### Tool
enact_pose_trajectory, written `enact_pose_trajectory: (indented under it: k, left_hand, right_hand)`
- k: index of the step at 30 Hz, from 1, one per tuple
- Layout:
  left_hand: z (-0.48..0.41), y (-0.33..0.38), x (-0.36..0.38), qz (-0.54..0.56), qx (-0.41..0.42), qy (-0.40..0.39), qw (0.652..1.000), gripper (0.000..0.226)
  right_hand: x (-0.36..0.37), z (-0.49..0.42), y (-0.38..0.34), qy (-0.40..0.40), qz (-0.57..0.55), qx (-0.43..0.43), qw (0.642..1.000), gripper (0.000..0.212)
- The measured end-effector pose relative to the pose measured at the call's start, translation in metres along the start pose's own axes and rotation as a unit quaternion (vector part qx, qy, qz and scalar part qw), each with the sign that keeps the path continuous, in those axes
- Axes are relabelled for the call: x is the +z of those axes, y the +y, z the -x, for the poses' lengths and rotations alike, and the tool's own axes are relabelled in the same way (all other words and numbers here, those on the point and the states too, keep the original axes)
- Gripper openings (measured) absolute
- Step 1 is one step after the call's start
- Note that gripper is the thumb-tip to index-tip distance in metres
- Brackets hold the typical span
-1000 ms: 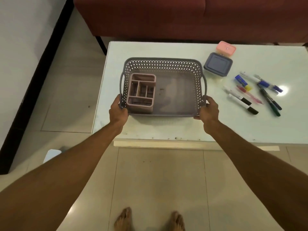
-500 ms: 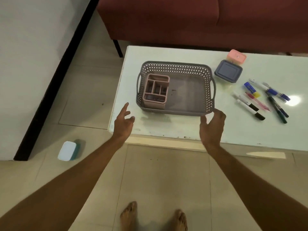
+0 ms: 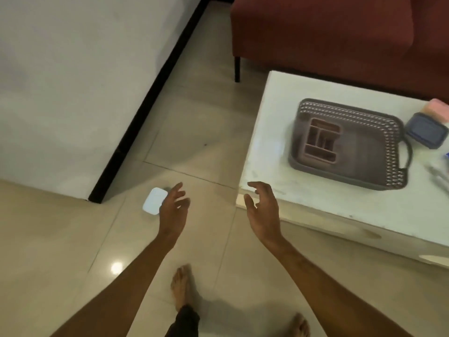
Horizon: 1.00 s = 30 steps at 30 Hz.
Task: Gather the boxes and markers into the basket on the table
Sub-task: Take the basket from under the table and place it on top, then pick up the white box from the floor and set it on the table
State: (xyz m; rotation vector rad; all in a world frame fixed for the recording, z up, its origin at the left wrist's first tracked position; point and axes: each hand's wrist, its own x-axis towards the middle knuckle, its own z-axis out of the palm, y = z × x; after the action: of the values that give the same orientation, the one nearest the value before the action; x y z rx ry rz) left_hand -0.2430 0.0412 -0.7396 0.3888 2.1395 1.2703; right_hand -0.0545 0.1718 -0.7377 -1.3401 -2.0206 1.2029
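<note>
Both hands empty, held out over the tiled floor (image 3: 199,132), off the desk's near left corner. Left hand (image 3: 173,210) open, fingers spread and loosely curled, hanging above a small white box (image 3: 153,201) that lies on the floor; contact with it cannot be told. Right hand (image 3: 263,210) open, fingers curved, just beside the desk (image 3: 340,210) corner, holding nothing.

Grey perforated basket (image 3: 388,147) sits on the desk near its left edge. A pink divided organiser (image 3: 322,141) stands inside it, toward the basket's left end. Blue-grey box (image 3: 426,130) just beside the basket's far right corner, pink box (image 3: 436,108) behind that at the far edge. Markers (image 3: 439,175) blurred at the frame's right side. Red sofa (image 3: 340,32) behind the desk.
</note>
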Motion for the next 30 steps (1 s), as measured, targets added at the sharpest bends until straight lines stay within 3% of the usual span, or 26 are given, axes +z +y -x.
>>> enact_pose_trajectory:
  k: [6,12,15,21,25,30]
  left_hand:
    - [-0.053,-0.094,-0.109,0.048,-0.124,0.037,0.990,0.042]
    - [-0.123,-0.179,-0.167,0.017,-0.179,0.041,0.983,0.039]
    - [-0.169,-0.232,-0.170,-0.034,-0.181,0.019,0.983,0.038]
    - [-0.258,-0.332,-0.151,-0.123,-0.168,-0.035,0.977,0.048]
    - [-0.305,-0.373,-0.132,-0.164,-0.138,-0.078,0.974,0.059]
    - [-0.325,-0.388,-0.113,-0.108,-0.127,-0.166,0.972,0.059]
  right_hand:
    - [0.144,-0.020,-0.027,-0.066,0.024,0.047,0.996,0.029]
    - [0.292,-0.025,-0.015,-0.156,-0.018,0.184,0.970,0.034]
    - [0.366,-0.025,0.013,-0.184,-0.063,0.277,0.941,0.040]
    - [0.486,-0.040,0.090,-0.204,-0.110,0.364,0.902,0.066]
    - [0.542,-0.062,0.127,-0.175,-0.134,0.364,0.905,0.073]
    - [0.572,-0.083,0.139,-0.143,-0.125,0.329,0.925,0.068]
